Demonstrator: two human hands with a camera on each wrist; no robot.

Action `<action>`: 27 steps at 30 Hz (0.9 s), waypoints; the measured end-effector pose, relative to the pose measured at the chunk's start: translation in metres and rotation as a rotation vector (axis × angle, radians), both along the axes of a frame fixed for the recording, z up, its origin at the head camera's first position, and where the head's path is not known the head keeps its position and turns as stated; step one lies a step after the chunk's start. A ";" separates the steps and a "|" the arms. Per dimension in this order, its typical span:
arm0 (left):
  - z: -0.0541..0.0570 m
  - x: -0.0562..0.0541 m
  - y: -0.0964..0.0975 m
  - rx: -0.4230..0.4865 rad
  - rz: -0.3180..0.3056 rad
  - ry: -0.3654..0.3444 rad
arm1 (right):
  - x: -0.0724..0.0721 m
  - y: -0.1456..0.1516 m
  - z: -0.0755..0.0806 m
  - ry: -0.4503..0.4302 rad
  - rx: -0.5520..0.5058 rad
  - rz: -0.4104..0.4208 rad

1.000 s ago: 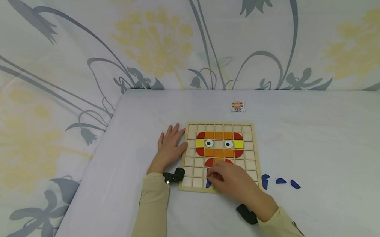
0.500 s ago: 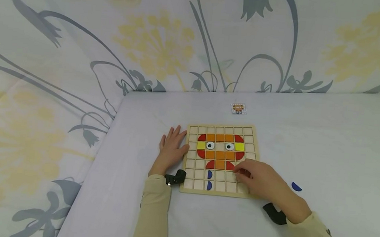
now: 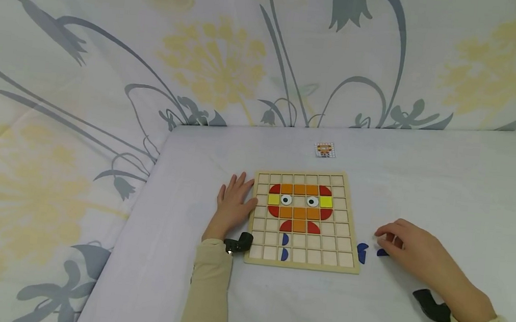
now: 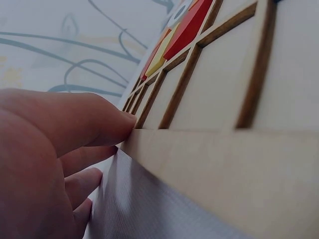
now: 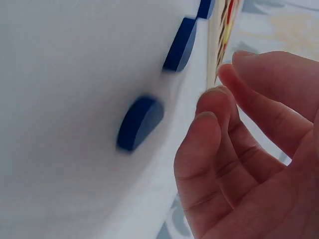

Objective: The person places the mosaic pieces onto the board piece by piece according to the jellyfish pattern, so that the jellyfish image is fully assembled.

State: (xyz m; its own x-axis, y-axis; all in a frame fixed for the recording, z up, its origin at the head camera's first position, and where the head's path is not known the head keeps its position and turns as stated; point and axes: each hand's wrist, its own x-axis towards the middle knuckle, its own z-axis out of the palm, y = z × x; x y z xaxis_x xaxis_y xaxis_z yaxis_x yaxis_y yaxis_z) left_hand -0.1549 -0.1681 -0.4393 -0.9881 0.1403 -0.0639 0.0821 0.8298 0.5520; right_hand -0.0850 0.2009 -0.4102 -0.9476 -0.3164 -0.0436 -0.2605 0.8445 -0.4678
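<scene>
My left hand [image 3: 232, 207] lies at the left rim of a wooden grid board [image 3: 301, 265], fingers spread straight, thumb touching the rim in the left wrist view. Red, orange and yellow tiles with two eye discs form a face on the board. Below it, two blue half-circle pieces [image 3: 285, 239] sit in separate cells of one column. Off the board's right side hovers my right hand [image 3: 425, 252], fingers loosely bent with nothing visible between them. Beneath and beside it are loose blue half-circle pieces [image 5: 140, 123]; the hand partly covers one blue piece [image 3: 382, 252] in the head view.
A small picture card [image 3: 325, 150] with a similar face design lies behind the board. White cloth [image 3: 445, 182] covers the table. Patterned fabric [image 3: 220, 70] rises at the back and left.
My right hand has moved from the board's lower cells rightward to the loose blue pieces, uncovering the two blue ones on the board. The left hand stays at the rim.
</scene>
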 end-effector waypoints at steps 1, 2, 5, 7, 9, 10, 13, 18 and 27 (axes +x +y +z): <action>0.000 0.000 0.000 0.001 0.002 -0.003 | 0.001 0.004 0.000 0.001 0.003 -0.007; 0.000 0.000 0.000 0.002 0.003 -0.005 | 0.003 0.008 0.000 -0.005 0.007 -0.014; -0.001 0.000 0.001 0.002 0.007 -0.009 | 0.007 0.019 -0.001 -0.018 0.026 -0.041; 0.000 0.000 0.001 -0.003 0.009 -0.011 | 0.010 0.026 -0.003 -0.024 0.045 -0.051; 0.000 0.001 0.001 0.002 0.009 -0.006 | 0.011 0.032 -0.005 -0.035 0.052 -0.062; 0.000 0.001 0.001 0.002 0.009 -0.004 | 0.012 0.035 -0.005 -0.039 0.054 -0.066; 0.000 0.001 0.001 0.006 0.009 -0.001 | 0.015 0.041 -0.006 -0.066 0.034 -0.070; 0.000 0.001 0.001 0.002 0.007 -0.004 | 0.019 0.043 -0.009 -0.117 0.016 -0.064; 0.002 0.001 0.001 -0.001 0.008 -0.015 | 0.014 0.033 -0.013 -0.091 0.081 -0.023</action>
State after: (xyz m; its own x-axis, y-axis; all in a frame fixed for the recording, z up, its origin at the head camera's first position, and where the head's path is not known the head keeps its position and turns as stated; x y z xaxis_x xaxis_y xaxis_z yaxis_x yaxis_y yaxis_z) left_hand -0.1544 -0.1672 -0.4369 -0.9881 0.1327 -0.0784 0.0678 0.8308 0.5524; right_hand -0.0713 0.2336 -0.4227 -0.9457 -0.2862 -0.1543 -0.1999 0.8860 -0.4183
